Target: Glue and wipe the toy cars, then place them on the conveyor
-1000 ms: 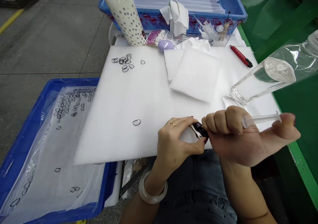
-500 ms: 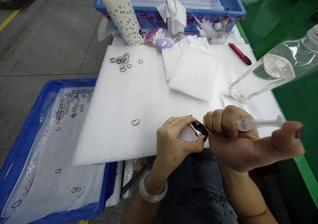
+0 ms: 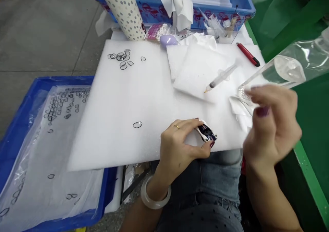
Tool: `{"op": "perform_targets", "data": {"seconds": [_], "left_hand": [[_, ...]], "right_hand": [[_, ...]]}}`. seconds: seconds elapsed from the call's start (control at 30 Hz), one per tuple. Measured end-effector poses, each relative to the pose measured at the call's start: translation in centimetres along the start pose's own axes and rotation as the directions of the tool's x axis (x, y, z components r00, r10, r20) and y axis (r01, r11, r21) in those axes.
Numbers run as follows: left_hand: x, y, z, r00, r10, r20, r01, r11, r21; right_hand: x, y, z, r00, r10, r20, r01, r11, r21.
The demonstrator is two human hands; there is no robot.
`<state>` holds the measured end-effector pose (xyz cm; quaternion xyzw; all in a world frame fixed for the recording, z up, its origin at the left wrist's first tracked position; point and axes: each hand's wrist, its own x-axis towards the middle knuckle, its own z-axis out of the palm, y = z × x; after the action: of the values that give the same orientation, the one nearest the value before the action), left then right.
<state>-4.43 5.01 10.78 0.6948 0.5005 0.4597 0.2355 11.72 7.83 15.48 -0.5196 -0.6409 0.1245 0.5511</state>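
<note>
My left hand (image 3: 180, 144) pinches a small toy car (image 3: 206, 131), white and dark, between thumb and fingertips at the front edge of the white foam board (image 3: 102, 136). My right hand (image 3: 275, 125), somewhat blurred, is raised at the right in front of the clear bottle. Its fingers are curled with the thumb apart, and nothing shows between them. A syringe (image 3: 221, 78) with an orange tip lies on the square foam sheets (image 3: 192, 74). One small black ring (image 3: 137, 124) lies on the board left of my left hand.
Several black rings (image 3: 120, 56) cluster at the board's far left. A blue tray (image 3: 38, 98) with more rings stands lower left. Behind are a dotted bottle (image 3: 125, 14), a purple egg-shaped item (image 3: 168, 40) and a blue bin (image 3: 246, 5). A red cutter (image 3: 248, 54) and clear bottle (image 3: 285, 67) are right.
My right hand has let go of the syringe, which now lies on the foam sheets, and has moved away from the car. My left hand still holds the car, with more of it showing.
</note>
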Motion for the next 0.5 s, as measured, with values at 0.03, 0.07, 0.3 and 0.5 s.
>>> {"op": "perform_targets", "data": {"seconds": [0.03, 0.07, 0.3, 0.5], "left_hand": [[0.0, 0.0, -0.1, 1.000, -0.001, 0.003, 0.001, 1.000, -0.004], [0.0, 0.0, -0.1, 1.000, -0.002, 0.008, 0.002, 1.000, -0.003], [0.0, 0.0, -0.4, 0.999, 0.012, 0.049, -0.014, 0.999, 0.030], [-0.2, -0.1, -0.1, 0.999, 0.031, 0.007, -0.031, 0.999, 0.026]], "right_hand": [[-1.3, -0.5, -1.0, 0.995, -0.052, 0.083, 0.062, 0.991, -0.122], [-2.4, -0.9, -1.8, 0.980, -0.079, 0.184, 0.118, 0.969, -0.216], [-4.6, -1.4, -2.1, 0.887, -0.046, 0.459, 0.180, 0.950, -0.254], [-3.5, 0.3, -4.8, 0.991, 0.050, -0.122, -0.047, 0.999, 0.027]]}}
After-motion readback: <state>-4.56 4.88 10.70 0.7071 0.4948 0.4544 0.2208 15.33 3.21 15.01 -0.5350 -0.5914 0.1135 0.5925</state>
